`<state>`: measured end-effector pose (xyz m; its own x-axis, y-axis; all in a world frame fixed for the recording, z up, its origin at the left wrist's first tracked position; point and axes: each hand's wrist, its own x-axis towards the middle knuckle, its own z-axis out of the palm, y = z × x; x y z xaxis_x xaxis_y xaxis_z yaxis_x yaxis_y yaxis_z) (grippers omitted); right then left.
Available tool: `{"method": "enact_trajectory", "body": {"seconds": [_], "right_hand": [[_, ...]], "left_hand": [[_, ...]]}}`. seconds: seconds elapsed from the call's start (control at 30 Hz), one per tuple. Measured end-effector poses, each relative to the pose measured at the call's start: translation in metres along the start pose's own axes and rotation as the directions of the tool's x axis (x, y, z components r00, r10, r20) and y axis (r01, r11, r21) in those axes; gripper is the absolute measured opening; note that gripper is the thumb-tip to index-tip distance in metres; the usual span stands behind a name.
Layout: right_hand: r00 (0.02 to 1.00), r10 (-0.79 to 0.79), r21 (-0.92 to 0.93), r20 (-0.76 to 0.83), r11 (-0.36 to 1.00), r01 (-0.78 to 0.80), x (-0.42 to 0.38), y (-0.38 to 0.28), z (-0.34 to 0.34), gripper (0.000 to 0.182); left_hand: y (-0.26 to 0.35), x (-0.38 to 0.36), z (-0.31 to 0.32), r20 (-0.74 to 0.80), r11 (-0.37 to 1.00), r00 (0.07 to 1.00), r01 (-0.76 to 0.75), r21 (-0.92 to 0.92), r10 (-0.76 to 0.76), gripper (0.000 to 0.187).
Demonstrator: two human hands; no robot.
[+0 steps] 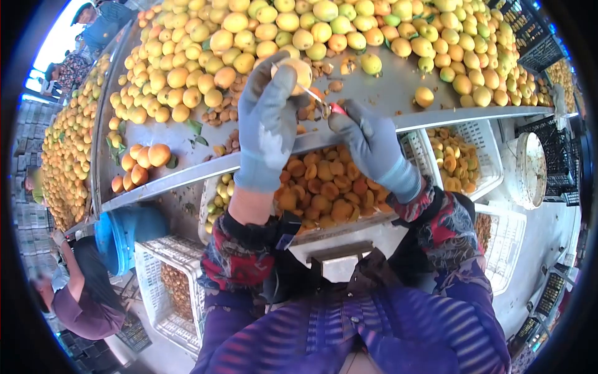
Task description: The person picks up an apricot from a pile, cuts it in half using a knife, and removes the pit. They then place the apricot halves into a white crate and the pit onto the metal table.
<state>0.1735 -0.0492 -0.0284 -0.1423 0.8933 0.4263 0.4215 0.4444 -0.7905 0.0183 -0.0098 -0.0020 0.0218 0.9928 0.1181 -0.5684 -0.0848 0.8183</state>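
My left hand (269, 118), in a grey glove, is closed around a yellow-orange apricot (295, 76) above the metal table's front edge. In my right hand (374, 140), also gloved, is the red handle of a small metal tool (325, 108). The tool's thin shaft reaches to the apricot's lower right side; whether its tip is inside the fruit I cannot tell. Below both hands, a crate of halved apricots (330, 187) stands against the table. Brown pits (225, 112) lie on the table just left of my left hand.
Whole apricots (187, 56) are heaped across the metal table (398, 93). White crates (168, 280) stand at lower left and right, with a blue barrel (118, 240) at left and a white bucket (531, 169) at right. Other people (87, 293) are at the left.
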Motion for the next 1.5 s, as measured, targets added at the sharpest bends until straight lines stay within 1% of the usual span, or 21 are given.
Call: {"method": "enact_trajectory", "body": {"seconds": [0.13,0.2,0.23,0.37,0.47,0.5,0.63,0.7,0.73,0.8,0.87,0.93,1.0,1.03,1.07,1.1,1.13,1.23,1.3,1.4,1.5], "right_hand": [[1.000,0.015,-0.033,0.006,0.999,-0.014,-0.001,-0.001,0.002,0.024],[1.000,-0.014,-0.074,0.005,0.997,0.014,-0.002,-0.001,0.003,0.025],[1.000,0.007,-0.083,0.010,0.997,-0.007,-0.002,-0.001,0.002,0.025],[0.997,0.070,-0.067,0.013,0.995,-0.069,0.000,-0.008,0.000,0.025],[0.997,0.069,-0.062,0.014,0.996,-0.068,-0.001,-0.009,0.000,0.025],[0.998,0.066,-0.060,0.008,0.996,-0.065,-0.001,-0.008,0.001,0.024],[0.998,-0.039,-0.069,0.050,0.997,0.043,-0.006,0.010,0.002,0.026],[0.999,-0.039,0.527,0.030,0.850,0.017,-0.006,0.015,0.002,0.028],[0.999,-0.043,0.526,0.033,0.850,0.019,-0.006,0.015,-0.004,0.028],[0.952,0.185,0.633,0.244,0.714,-0.300,0.002,-0.007,-0.029,0.032],[0.937,0.219,0.645,0.272,0.681,-0.346,0.012,-0.015,-0.029,0.031],[0.998,0.029,0.511,-0.062,0.859,0.007,0.021,-0.012,-0.008,0.038],[0.997,0.024,0.416,-0.073,0.909,0.008,0.019,-0.010,-0.006,0.046],[0.998,0.059,0.428,-0.015,0.903,-0.047,0.017,-0.009,-0.006,0.047],[0.995,0.090,0.438,0.045,0.893,-0.100,0.016,-0.007,-0.007,0.048],[0.999,-0.035,0.258,-0.015,0.966,0.037,0.016,-0.003,-0.007,0.049],[0.999,-0.030,0.258,-0.014,0.966,0.033,0.014,-0.005,-0.008,0.049],[0.996,0.022,0.358,0.082,0.932,-0.050,0.012,-0.022,-0.019,0.041],[0.908,0.302,0.736,0.290,0.536,-0.413,0.015,-0.033,-0.029,0.028],[0.915,0.196,0.826,0.353,0.393,-0.403,0.017,-0.011,-0.037,0.033],[0.894,0.292,0.797,0.340,0.415,-0.438,0.014,-0.002,-0.034,0.039]], "left_hand": [[-0.004,-0.004,-0.007,0.019,0.995,0.999,0.051,-0.087,-0.050,0.032],[0.002,-0.006,-0.008,0.030,0.968,0.968,0.250,-0.011,-0.250,0.033],[0.003,-0.006,-0.004,0.012,0.948,0.965,0.260,-0.184,-0.262,0.032],[0.001,-0.009,0.004,0.022,0.999,0.999,0.048,-0.010,-0.048,0.033],[0.003,-0.009,-0.006,0.125,0.964,0.975,0.203,-0.169,-0.183,0.034],[-0.002,-0.008,-0.003,0.035,0.987,0.989,0.147,-0.066,-0.145,0.039],[0.010,0.001,-0.006,-0.071,0.973,0.981,0.168,-0.158,-0.181,0.053],[0.016,0.003,-0.011,-0.101,0.977,0.980,0.156,-0.149,-0.172,0.052],[0.017,0.003,-0.013,-0.129,0.977,0.976,0.155,-0.146,-0.174,0.050],[0.013,-0.002,-0.018,-0.028,0.978,0.985,0.164,-0.130,-0.169,0.047],[0.010,-0.011,-0.010,0.095,0.967,0.990,0.074,0.243,-0.100,0.042],[-0.002,-0.020,0.007,0.117,0.941,0.988,0.061,0.332,-0.105,0.041],[-0.014,-0.021,0.018,0.244,0.796,0.925,-0.375,0.475,0.290,0.040],[-0.012,-0.031,0.020,0.062,0.925,0.998,-0.017,0.379,-0.007,0.040],[-0.010,-0.031,0.017,0.061,0.926,0.998,-0.010,0.378,-0.015,0.040],[-0.006,-0.030,0.010,0.023,0.935,0.958,0.273,0.228,-0.286,0.041],[-0.004,-0.030,0.007,0.027,0.842,0.843,0.535,0.066,-0.537,0.042],[0.003,-0.027,0.014,0.039,0.793,0.794,0.607,-0.045,-0.606,0.047],[0.004,-0.025,0.006,0.183,0.783,0.785,0.614,-0.104,-0.591,0.049],[0.002,-0.030,0.012,0.237,0.911,0.881,0.406,0.065,-0.410,0.045],[0.001,-0.036,0.011,0.175,0.926,0.913,0.344,0.157,-0.369,0.040]]}}
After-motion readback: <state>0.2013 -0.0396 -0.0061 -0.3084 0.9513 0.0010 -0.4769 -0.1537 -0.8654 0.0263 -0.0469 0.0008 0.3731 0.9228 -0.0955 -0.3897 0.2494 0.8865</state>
